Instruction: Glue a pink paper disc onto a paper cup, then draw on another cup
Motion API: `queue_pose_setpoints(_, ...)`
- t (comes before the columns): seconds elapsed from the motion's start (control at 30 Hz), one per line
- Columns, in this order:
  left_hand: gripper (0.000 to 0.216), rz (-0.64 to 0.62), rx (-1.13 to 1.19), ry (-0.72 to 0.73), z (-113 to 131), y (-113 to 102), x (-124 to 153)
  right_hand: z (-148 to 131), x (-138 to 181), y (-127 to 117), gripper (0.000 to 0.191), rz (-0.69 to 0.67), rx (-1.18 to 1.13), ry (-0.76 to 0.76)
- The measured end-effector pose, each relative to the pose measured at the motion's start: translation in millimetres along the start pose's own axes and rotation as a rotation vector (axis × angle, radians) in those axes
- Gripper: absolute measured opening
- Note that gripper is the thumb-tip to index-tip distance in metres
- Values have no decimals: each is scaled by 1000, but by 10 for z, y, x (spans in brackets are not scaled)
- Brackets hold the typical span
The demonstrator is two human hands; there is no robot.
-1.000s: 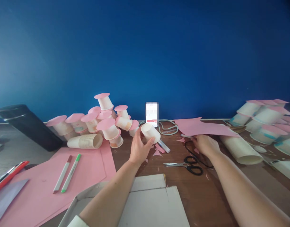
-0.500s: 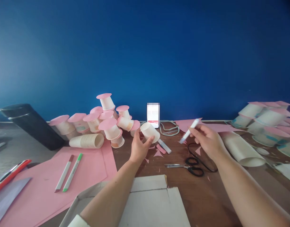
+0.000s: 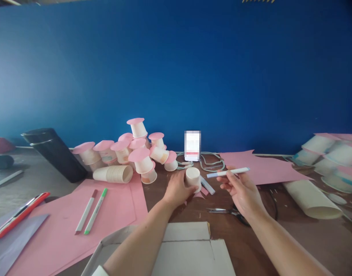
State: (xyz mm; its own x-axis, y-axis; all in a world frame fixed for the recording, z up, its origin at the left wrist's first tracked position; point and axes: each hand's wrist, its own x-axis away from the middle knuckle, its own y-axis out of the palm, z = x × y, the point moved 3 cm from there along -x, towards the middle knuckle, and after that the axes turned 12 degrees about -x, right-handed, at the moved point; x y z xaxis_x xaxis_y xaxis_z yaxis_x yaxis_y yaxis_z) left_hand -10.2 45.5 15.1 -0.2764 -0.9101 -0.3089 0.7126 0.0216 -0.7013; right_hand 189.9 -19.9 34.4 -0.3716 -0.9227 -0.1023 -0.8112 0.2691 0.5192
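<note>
My left hand [image 3: 177, 188] is closed around the side of a white paper cup [image 3: 193, 178], which is upside down with its base facing up. Whether the cup touches the table is hard to tell. In my right hand [image 3: 243, 191] a white marker with a pale blue end [image 3: 229, 172] lies nearly level, pinched by the thumb and fingers. Just behind the cup are a pale stick-like piece [image 3: 208, 186] and pink paper scraps [image 3: 199, 194]. Black-handled scissors [image 3: 226, 211] lie below my right hand, which partly hides their handles.
Several cups with pink paper discs [image 3: 144, 165] are stacked at the left, beside nested cups [image 3: 114, 174]. A lit phone [image 3: 192, 145] stands by the wall. Two markers [image 3: 95, 211] lie on pink paper [image 3: 61, 214]. A white cardboard piece [image 3: 193, 253] is in front; more cups [image 3: 344, 161] are right.
The cup has gone from tilted to base-up and sits lower. My right hand has turned the marker from a steep slant to nearly level. The whole view has shifted slightly.
</note>
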Motion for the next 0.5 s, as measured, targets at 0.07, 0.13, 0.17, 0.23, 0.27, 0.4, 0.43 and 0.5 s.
queue_pose_setpoints(0.07,58,-27,-43,31,1,7,0,41,-9,-21,44,4,-24,8)
queue_pose_setpoints(0.13,74,-8,-76,40,33,-15,10,78,-4,-28,44,10,-21,14)
queue_pose_setpoints(0.17,83,19,-95,48,62,-37,18,95,3,-28,43,14,-12,15)
queue_pose_setpoints(0.23,88,130,-128,87,137,-105,45,130,26,-24,38,9,17,21)
queue_pose_setpoints(0.27,83,188,-141,152,189,-138,64,148,41,-21,36,0,36,27)
queue_pose_setpoints(0.4,56,258,-225,457,378,-171,155,205,112,5,33,-84,115,38)
queue_pose_setpoints(0.43,48,248,-252,497,407,-158,172,210,130,15,32,-105,133,33)
queue_pose_setpoints(0.5,31,228,-309,532,443,-126,194,202,162,41,29,-143,168,11)
